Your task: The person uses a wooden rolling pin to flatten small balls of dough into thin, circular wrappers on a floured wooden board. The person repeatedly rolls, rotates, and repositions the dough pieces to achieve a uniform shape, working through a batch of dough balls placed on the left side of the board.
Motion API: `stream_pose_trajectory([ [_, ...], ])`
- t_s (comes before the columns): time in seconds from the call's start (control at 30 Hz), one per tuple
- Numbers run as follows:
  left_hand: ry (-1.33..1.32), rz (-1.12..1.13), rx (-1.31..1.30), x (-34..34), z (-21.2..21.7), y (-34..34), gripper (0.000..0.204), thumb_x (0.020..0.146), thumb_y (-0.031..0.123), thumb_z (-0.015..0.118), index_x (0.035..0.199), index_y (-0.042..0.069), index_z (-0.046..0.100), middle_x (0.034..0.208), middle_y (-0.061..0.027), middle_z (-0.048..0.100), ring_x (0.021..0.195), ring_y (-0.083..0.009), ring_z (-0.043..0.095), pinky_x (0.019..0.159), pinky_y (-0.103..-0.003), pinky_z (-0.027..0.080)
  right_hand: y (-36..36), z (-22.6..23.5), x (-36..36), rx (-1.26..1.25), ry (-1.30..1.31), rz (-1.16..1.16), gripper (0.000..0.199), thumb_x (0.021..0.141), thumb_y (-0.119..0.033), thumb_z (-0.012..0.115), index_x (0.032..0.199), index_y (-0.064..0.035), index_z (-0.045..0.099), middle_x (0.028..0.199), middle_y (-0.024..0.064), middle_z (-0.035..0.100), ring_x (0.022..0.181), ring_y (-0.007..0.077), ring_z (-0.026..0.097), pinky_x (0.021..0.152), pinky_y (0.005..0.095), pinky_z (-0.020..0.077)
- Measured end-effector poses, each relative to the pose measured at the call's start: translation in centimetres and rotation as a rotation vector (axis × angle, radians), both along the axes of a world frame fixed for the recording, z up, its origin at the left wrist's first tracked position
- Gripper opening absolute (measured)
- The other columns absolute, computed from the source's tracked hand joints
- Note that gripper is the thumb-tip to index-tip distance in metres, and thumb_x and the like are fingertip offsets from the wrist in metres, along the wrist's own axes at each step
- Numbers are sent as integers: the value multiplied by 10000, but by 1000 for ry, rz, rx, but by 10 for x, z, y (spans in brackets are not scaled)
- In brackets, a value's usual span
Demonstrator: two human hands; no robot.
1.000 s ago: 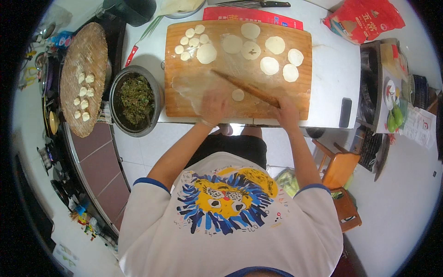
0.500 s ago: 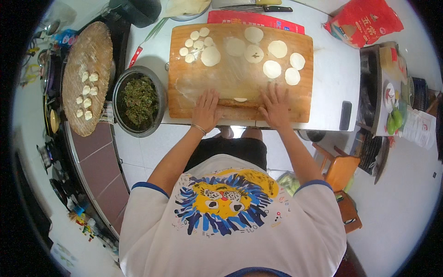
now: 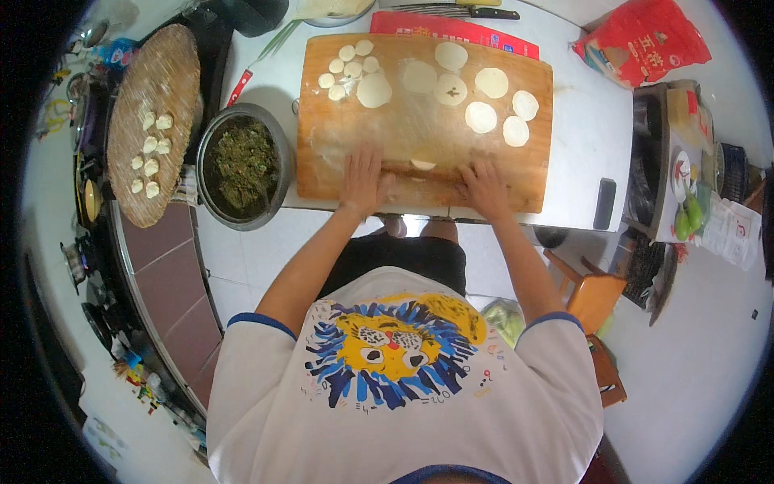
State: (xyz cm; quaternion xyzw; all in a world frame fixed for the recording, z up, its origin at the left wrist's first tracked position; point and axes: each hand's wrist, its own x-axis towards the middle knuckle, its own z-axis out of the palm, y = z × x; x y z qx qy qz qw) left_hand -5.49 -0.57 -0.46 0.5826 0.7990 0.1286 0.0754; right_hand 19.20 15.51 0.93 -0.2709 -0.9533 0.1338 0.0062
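Both forearms forward, left hand and right hand palm-down, fingers outstretched.

Head camera looks straight down (fisheye) at board.

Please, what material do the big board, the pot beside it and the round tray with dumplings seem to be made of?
The board looks like wood: warm brown, matt, with grain lines and a dusting of flour. The pot seems to be metal: its grey rim shines dully. The round tray appears woven from straw or reed, judging by fine parallel ribs, though the exact fibre cannot be told.
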Motion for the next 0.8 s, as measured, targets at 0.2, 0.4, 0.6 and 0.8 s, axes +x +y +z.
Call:
stream_pose_trajectory([
  [0.2, -163, 265, 227, 11, 8, 40, 579, 842, 320, 604, 1284, -10, 427, 1266, -227, 459, 1107, -383, 481, 939, -476, 387, 8, 4, 0, -351, 179, -223, 287, 870, -289, 615, 1026, -50, 584, 888, 177, 621, 802, 372, 590, 718, 457, 460],
  [0.4, -212, 46, -58, 51, 13, 74, 514, 817, 309, 638, 1214, 19, 489, 1091, -175, 522, 951, -333, 546, 834, -446, 447, 5, 0, 15, -689, 194, -424, 284, 924, -286, 578, 973, -7, 585, 745, 131, 583, 637, 273, 529, 597, 378, 426],
  [0.6, -120, -296, 37, 47, -14, 79, 565, 816, 283, 636, 1298, 49, 456, 1234, -133, 484, 1148, -340, 461, 934, -460, 404, 8, 0, 35, -877, 342, -692, 249, 899, -227, 599, 1024, -13, 573, 824, 168, 589, 777, 339, 581, 687, 394, 455],
  [0.8, -157, -151, 135, 32, 8, 31, 681, 817, 314, 623, 1389, 53, 362, 1441, -173, 333, 1314, -359, 327, 1070, -472, 276, 29, 20, 45, -153, 177, -179, 334, 833, -235, 645, 1117, -76, 568, 1017, 128, 586, 932, 306, 578, 790, 377, 477],
])
